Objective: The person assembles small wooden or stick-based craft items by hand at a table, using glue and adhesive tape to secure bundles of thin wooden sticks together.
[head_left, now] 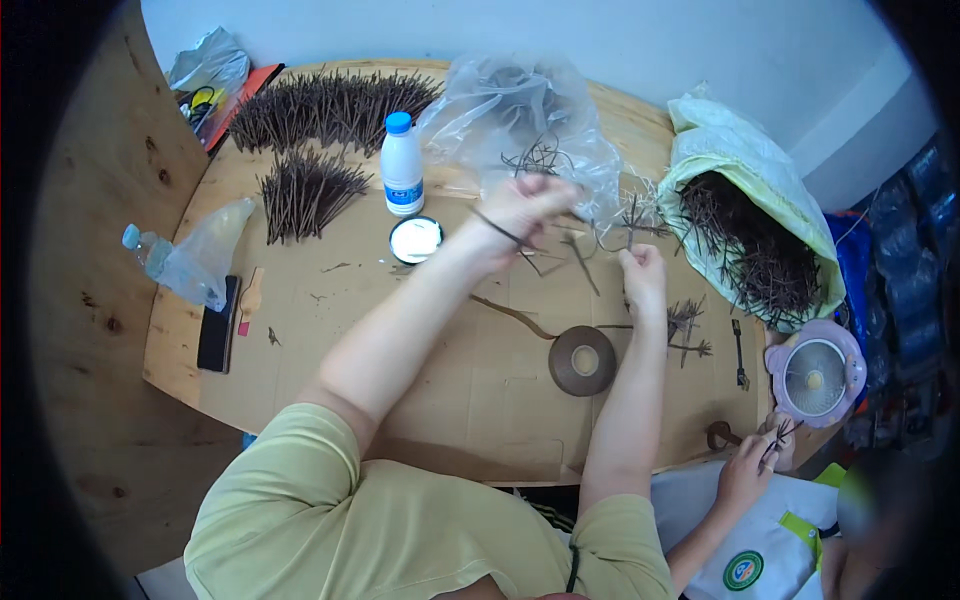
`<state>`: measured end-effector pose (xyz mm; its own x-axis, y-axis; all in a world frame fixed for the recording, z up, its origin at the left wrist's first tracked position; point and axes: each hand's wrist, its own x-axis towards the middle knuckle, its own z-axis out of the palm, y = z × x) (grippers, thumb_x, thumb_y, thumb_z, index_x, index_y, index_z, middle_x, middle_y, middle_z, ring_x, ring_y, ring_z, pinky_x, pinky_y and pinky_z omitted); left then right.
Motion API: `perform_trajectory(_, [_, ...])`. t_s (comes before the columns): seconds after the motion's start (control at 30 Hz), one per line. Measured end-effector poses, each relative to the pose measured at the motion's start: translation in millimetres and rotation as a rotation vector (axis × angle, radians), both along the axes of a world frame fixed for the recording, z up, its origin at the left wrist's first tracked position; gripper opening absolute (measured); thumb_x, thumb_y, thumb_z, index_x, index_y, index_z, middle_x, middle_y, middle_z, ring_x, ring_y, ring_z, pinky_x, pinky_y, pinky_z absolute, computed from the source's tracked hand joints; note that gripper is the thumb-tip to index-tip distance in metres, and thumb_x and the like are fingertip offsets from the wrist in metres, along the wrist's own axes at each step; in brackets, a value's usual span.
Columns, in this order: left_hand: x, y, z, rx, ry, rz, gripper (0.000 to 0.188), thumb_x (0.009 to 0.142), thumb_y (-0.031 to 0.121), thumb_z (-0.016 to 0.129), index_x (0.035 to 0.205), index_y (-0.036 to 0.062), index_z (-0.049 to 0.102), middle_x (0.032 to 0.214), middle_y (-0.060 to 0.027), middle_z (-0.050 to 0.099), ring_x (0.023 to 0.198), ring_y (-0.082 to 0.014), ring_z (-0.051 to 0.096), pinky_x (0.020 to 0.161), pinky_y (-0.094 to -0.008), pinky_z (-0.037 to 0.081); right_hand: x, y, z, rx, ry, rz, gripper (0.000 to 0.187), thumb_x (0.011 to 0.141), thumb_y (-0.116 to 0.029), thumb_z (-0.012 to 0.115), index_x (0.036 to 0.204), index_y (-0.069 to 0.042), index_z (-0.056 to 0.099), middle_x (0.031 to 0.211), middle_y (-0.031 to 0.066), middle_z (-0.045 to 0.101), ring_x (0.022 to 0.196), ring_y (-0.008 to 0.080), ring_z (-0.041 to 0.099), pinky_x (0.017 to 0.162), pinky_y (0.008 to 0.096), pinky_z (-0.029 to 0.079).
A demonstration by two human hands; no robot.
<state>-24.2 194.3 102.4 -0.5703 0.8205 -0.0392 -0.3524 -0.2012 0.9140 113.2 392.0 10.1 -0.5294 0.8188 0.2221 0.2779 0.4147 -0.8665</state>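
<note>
My left hand (530, 212) is raised over the middle of the table, its fingers curled closed and a little blurred. Thin dark strands show around it and across the wrist; what it grips I cannot make out. To its right, my right hand (642, 275) pinches a brown branched twig (632, 222), the forked top pointing away from me. A loose thin stem (582, 266) lies between the hands. Nearer me is a roll of brown tape (597, 361), its end trailing left. Small branched twigs (686, 322) rest right of my right forearm.
Bundles of brown stems (312, 190) lie at the far left, near a white bottle (402, 165) and a dish of white paste (416, 240). Behind stands a clear plastic bag (500, 110). A sack of twigs (760, 240) and purple fan (815, 375) sit right, beside another person's hands (748, 468).
</note>
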Motion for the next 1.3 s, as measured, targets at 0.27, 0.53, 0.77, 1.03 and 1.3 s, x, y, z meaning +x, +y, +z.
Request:
perform_trajectory(0.27, [39, 68, -32, 0.063, 0.347, -0.258, 0.034, 0.081, 0.024, 0.063, 0.108, 0.0044, 0.057, 0.078, 0.0032, 0.060, 0.061, -0.0007, 0.045, 0.050, -0.0175, 0.037, 33, -46, 76, -0.440, 0.364, 0.203, 0.018, 0.085, -0.004, 0.053, 0.100, 0.001, 0.046, 0.076, 0.0034, 0.051, 0.061, 0.0068, 0.048, 0.050, 0.0177, 0.038])
perform_trajectory(0.53, [48, 75, -20, 0.019, 0.606, -0.261, 0.030, 0.081, 0.033, 0.062, 0.075, 0.0032, 0.063, 0.061, 0.0007, 0.057, 0.055, -0.0060, 0.045, 0.050, -0.0258, 0.039, 41, -36, 98, -0.618, 0.504, 0.272, 0.017, 0.087, -0.006, 0.050, 0.101, 0.004, 0.052, 0.070, 0.0014, 0.049, 0.052, 0.0051, 0.041, 0.038, 0.0166, 0.029])
perform_trajectory(0.77, [68, 55, 4, -0.019, 0.522, -0.250, 0.028, 0.084, 0.031, 0.057, 0.072, 0.0069, 0.062, 0.056, 0.0039, 0.051, 0.051, -0.0016, 0.040, 0.045, -0.0196, 0.032, 40, 56, 44, -0.787, 0.825, -0.315, 0.013, 0.082, -0.009, 0.057, 0.073, -0.008, 0.047, 0.057, -0.0049, 0.039, 0.043, 0.0048, 0.036, 0.032, 0.0183, 0.024])
perform_trajectory(1.03, [50, 56, 6, 0.114, -0.104, -0.058, 0.029, 0.088, 0.027, 0.051, 0.063, 0.0121, 0.050, 0.045, 0.0055, 0.039, 0.036, -0.0052, 0.031, 0.034, -0.0204, 0.024, 48, -49, 60, -0.844, 0.588, 0.403, 0.038, 0.087, -0.025, 0.055, 0.118, -0.006, 0.047, 0.076, -0.0022, 0.050, 0.052, 0.0019, 0.033, 0.043, 0.0151, 0.025])
perform_trajectory(1.3, [56, 76, -2, 0.038, 0.275, 0.210, 0.034, 0.087, 0.032, 0.053, 0.061, 0.0106, 0.051, 0.047, 0.0045, 0.045, 0.040, -0.0058, 0.039, 0.038, -0.0219, 0.028, 34, -77, 60, -0.448, 0.483, 0.349, 0.019, 0.080, -0.005, 0.061, 0.098, -0.004, 0.056, 0.083, -0.0002, 0.058, 0.064, 0.0001, 0.045, 0.046, 0.0145, 0.029])
